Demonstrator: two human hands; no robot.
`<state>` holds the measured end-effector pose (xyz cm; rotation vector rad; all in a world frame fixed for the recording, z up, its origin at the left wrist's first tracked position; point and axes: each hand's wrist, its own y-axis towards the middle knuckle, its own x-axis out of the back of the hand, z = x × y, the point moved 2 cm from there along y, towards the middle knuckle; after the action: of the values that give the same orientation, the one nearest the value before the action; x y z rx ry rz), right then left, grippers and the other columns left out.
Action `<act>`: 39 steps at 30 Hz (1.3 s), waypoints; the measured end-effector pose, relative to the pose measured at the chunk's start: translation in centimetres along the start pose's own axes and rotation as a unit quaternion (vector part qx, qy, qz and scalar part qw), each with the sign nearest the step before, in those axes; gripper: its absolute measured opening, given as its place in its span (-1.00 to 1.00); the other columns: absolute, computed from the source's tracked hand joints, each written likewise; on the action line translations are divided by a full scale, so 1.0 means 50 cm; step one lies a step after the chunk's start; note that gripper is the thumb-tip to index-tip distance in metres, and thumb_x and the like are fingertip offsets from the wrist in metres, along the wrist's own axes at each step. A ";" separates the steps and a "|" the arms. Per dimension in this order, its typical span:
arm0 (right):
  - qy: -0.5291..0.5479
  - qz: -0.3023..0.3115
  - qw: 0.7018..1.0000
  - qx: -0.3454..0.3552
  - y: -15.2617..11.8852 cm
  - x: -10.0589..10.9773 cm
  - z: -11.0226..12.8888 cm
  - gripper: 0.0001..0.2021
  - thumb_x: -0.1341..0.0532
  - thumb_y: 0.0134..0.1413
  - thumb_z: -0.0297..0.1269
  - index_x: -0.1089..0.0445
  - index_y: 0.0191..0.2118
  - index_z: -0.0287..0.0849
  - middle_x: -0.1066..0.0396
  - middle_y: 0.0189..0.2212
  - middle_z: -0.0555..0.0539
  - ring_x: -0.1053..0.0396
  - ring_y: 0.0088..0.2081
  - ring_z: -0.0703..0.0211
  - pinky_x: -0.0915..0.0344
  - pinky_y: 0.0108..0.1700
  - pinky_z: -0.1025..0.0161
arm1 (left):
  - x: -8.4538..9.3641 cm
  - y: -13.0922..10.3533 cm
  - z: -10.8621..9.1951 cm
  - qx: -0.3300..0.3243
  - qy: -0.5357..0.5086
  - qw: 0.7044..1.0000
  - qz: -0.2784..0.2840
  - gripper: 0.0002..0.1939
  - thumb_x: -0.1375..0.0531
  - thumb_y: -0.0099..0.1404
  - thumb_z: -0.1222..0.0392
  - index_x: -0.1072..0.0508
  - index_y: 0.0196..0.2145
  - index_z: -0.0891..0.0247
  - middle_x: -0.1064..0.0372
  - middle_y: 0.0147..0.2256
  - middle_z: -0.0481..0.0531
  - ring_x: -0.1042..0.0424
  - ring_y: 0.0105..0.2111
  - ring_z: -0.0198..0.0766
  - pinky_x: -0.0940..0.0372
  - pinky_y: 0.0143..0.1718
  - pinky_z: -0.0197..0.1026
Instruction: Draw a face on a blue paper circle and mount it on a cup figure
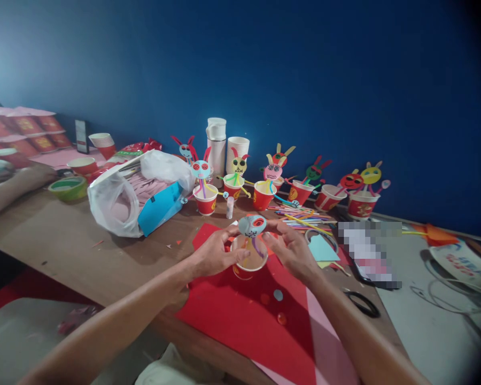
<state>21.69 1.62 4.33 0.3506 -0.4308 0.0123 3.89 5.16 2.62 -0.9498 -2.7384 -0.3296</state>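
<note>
Cup [255,263], one, with one face [251,226], is between half-curled left hand [218,251] and right hand [291,247], grips unclear, three dots [278,295] nearby.

Craft workspace; paper-cup figures [205,203] along blue wall [240,64]; red paper [240,310], coloured sticks [304,220], green tape [68,189] on brown table [60,227].

Paper head [251,226] hides part of cup [247,263]; phone screen [369,259] pixelated; co-worker's hand [41,174] blurred.

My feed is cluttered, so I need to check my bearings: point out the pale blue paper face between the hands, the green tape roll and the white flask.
Pale blue paper face [249,227]: head view, middle of its front.
Green tape roll [69,194]: head view, near outer side.
White flask [216,152]: head view, body.
</note>
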 end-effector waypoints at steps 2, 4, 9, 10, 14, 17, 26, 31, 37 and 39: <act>-0.036 0.039 0.998 -0.035 0.003 0.022 0.000 -0.79 -0.12 0.11 -0.21 -0.39 -0.17 -0.11 -0.47 -0.21 -0.06 -0.39 -0.16 0.09 -0.25 -0.08 0.13 | -0.001 -0.002 -0.003 0.001 -0.020 1.000 0.006 -0.48 -0.22 0.12 0.12 -0.30 0.03 0.30 -0.37 -0.06 0.12 -0.34 -0.05 -0.09 -0.23 -0.04 -0.14; -0.094 0.099 0.989 -0.061 0.002 0.041 -0.003 -0.82 -0.14 0.07 -0.22 -0.42 -0.21 -0.10 -0.48 -0.25 -0.05 -0.40 -0.22 0.09 -0.27 -0.14 0.13 | -0.001 -0.005 -0.009 0.009 -0.017 1.000 0.019 -0.45 -0.26 0.07 0.09 -0.30 0.01 0.30 -0.38 -0.08 0.11 -0.38 -0.09 -0.10 -0.26 -0.08 -0.16; -0.136 0.217 0.965 -0.062 -0.012 0.053 -0.017 -0.85 -0.18 -0.01 -0.31 -0.45 -0.29 -0.09 -0.49 -0.34 -0.04 -0.41 -0.29 0.09 -0.30 -0.22 0.16 | -0.001 -0.013 -0.015 0.069 0.061 0.995 0.048 -0.42 -0.33 -0.07 0.02 -0.34 -0.12 0.34 -0.42 -0.19 0.11 -0.41 -0.20 -0.10 -0.31 -0.23 -0.19; -0.131 0.222 0.964 -0.058 -0.014 0.050 -0.020 -0.85 -0.17 -0.01 -0.32 -0.46 -0.30 -0.09 -0.50 -0.36 -0.04 -0.41 -0.31 0.09 -0.30 -0.24 0.17 | -0.001 -0.014 -0.014 0.074 0.069 0.994 0.051 -0.41 -0.34 -0.09 0.00 -0.34 -0.13 0.34 -0.42 -0.20 0.11 -0.41 -0.20 -0.09 -0.31 -0.23 -0.19; -0.107 0.206 0.972 -0.043 -0.013 0.035 -0.033 -0.89 -0.20 -0.08 -0.33 -0.47 -0.38 -0.06 -0.51 -0.44 0.00 -0.41 -0.40 0.11 -0.29 -0.34 0.22 | -0.003 -0.012 -0.011 0.068 0.085 0.993 0.052 -0.35 -0.34 -0.12 -0.01 -0.32 -0.10 0.34 -0.41 -0.20 0.12 -0.39 -0.19 -0.08 -0.30 -0.19 -0.16; -0.099 0.203 0.973 -0.041 -0.011 0.031 -0.038 -0.91 -0.20 -0.10 -0.34 -0.47 -0.43 -0.06 -0.50 -0.49 0.03 -0.38 -0.44 0.14 -0.27 -0.40 0.26 | -0.003 -0.008 -0.016 0.029 0.067 0.996 0.058 -0.35 -0.34 -0.08 0.02 -0.28 -0.05 0.32 -0.39 -0.16 0.11 -0.37 -0.17 -0.10 -0.28 -0.18 -0.19; -0.184 0.254 0.949 -0.034 -0.011 0.037 -0.025 -0.82 -0.10 -0.04 -0.43 -0.44 -0.40 -0.09 -0.46 -0.48 0.02 -0.35 -0.43 0.16 -0.23 -0.40 0.28 | -0.001 -0.006 -0.013 0.043 0.039 0.996 0.071 -0.32 -0.34 -0.07 0.06 -0.27 -0.01 0.33 -0.39 -0.15 0.13 -0.38 -0.16 -0.09 -0.28 -0.18 -0.17; -0.214 0.248 0.944 -0.031 -0.012 0.037 -0.020 -0.83 -0.09 -0.07 -0.44 -0.41 -0.48 -0.09 -0.40 -0.55 0.03 -0.31 -0.47 0.18 -0.19 -0.44 0.30 | -0.003 -0.004 -0.014 0.037 0.026 0.996 0.072 -0.29 -0.34 -0.07 0.13 -0.23 0.03 0.31 -0.38 -0.13 0.11 -0.37 -0.14 -0.11 -0.27 -0.15 -0.18; -0.226 0.227 0.947 -0.035 -0.011 0.035 -0.014 -0.81 -0.09 -0.04 -0.39 -0.45 -0.43 -0.07 -0.43 -0.51 0.01 -0.33 -0.45 0.16 -0.17 -0.42 0.28 | 0.005 -0.004 -0.009 0.014 -0.048 0.995 0.089 -0.32 -0.33 -0.03 0.11 -0.22 0.04 0.29 -0.35 -0.08 0.12 -0.33 -0.09 -0.11 -0.24 -0.11 -0.19; -0.227 0.233 0.945 -0.041 -0.010 0.035 -0.012 -0.80 -0.08 -0.02 -0.36 -0.47 -0.39 -0.07 -0.45 -0.48 0.01 -0.34 -0.43 0.16 -0.17 -0.41 0.28 | 0.017 -0.007 0.000 0.017 -0.110 0.991 0.078 -0.40 -0.27 0.06 0.08 -0.23 0.04 0.29 -0.32 -0.05 0.15 -0.32 -0.08 -0.13 -0.22 -0.09 -0.18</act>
<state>23.56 1.24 4.37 0.1596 -0.9626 0.3810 3.04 5.39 2.82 -1.2497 -2.8291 -0.1594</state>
